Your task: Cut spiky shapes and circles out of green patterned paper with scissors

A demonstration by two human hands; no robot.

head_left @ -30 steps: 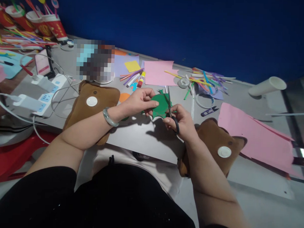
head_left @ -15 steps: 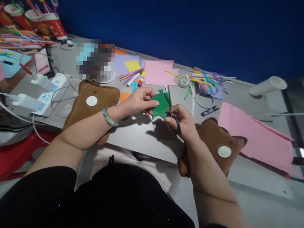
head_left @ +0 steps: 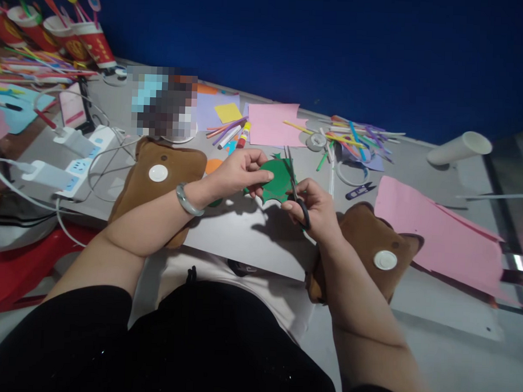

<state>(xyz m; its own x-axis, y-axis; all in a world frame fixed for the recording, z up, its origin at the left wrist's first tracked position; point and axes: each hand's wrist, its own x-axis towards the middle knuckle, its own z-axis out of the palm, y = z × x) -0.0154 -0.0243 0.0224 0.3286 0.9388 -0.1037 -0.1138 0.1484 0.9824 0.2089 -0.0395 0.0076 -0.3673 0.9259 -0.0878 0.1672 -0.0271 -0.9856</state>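
Between thumb and fingers, my left hand (head_left: pixel 244 173) pinches the left side of a jagged-edged green paper piece (head_left: pixel 279 176). My right hand (head_left: pixel 311 206) is closed round the black handle of a pair of scissors (head_left: pixel 293 177). The blades point away from me and lie against the right part of the green paper. Both hands are above the grey-white table (head_left: pixel 243 235), where their shadows fall.
Brown cushions (head_left: pixel 172 158) (head_left: pixel 358 236) lie under both forearms. Beyond the hands are pink paper (head_left: pixel 272 123), a glue stick (head_left: pixel 243 135), tape (head_left: pixel 317 142) and coloured sticks (head_left: pixel 353 139). At left is a power strip (head_left: pixel 89 161); at right, a white tube (head_left: pixel 464 149).
The scissor blades have closed slightly against the green paper. Both hands stay almost in the same place.
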